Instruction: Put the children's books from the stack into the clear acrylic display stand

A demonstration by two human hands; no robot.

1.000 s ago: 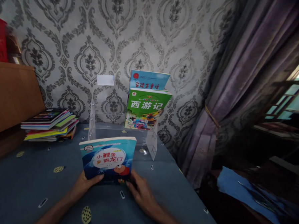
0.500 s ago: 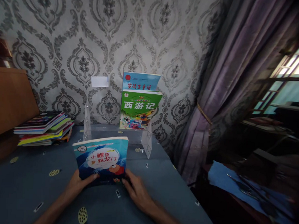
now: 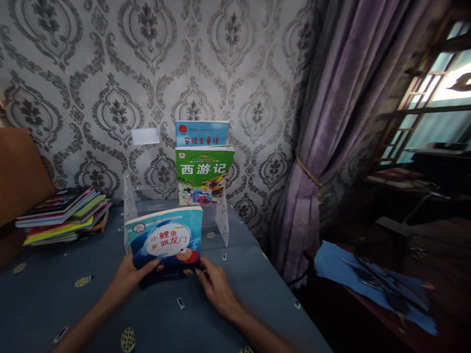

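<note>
A blue children's book (image 3: 167, 244) with red Chinese characters in a white oval is held upright, its cover toward me. My left hand (image 3: 129, 276) grips its lower left edge, thumb across the cover. On the lower right edge, my right hand (image 3: 216, 286) holds it with closed fingers. Just behind the book stands a clear acrylic rack (image 3: 222, 226), partly hidden by it. In the rack's right side stand a green book (image 3: 202, 169) with white characters and, behind that, a light blue book (image 3: 202, 130).
A stack of books (image 3: 63, 215) lies at the left beside a brown box-like piece (image 3: 14, 178). A small white card (image 3: 145, 136) shows above the rack's left side. The patterned wall and a purple curtain (image 3: 310, 185) bound the table (image 3: 196, 327); tools lie on blue cloth (image 3: 333, 263) at right.
Both hands have carried the blue children's book a little forward, nearer the rack. My view has turned slightly right, so the surroundings sit further left.
</note>
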